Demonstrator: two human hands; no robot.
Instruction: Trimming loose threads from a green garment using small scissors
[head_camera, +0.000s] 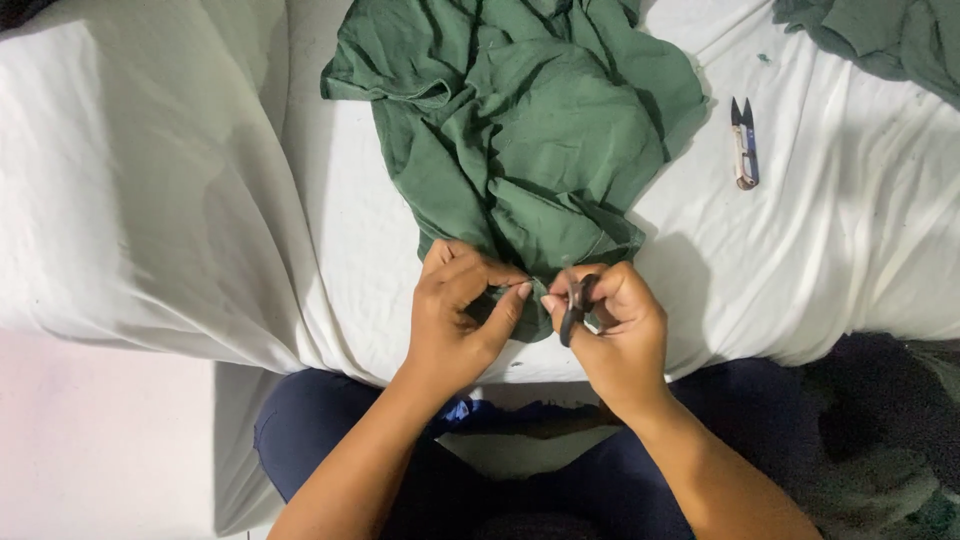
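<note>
At the sheet's near edge, left hand pinched green cloth; right hand gripped dark scissors, seemingly mid-trimming; steady aim needed next.

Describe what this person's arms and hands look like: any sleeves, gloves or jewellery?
Both forearms are bare, with no sleeves in view. The left hand and right hand wear no gloves, and no rings, watch or bracelets show. The fingernails look short and unpainted. Dark navy trousers cover the legs.
</note>
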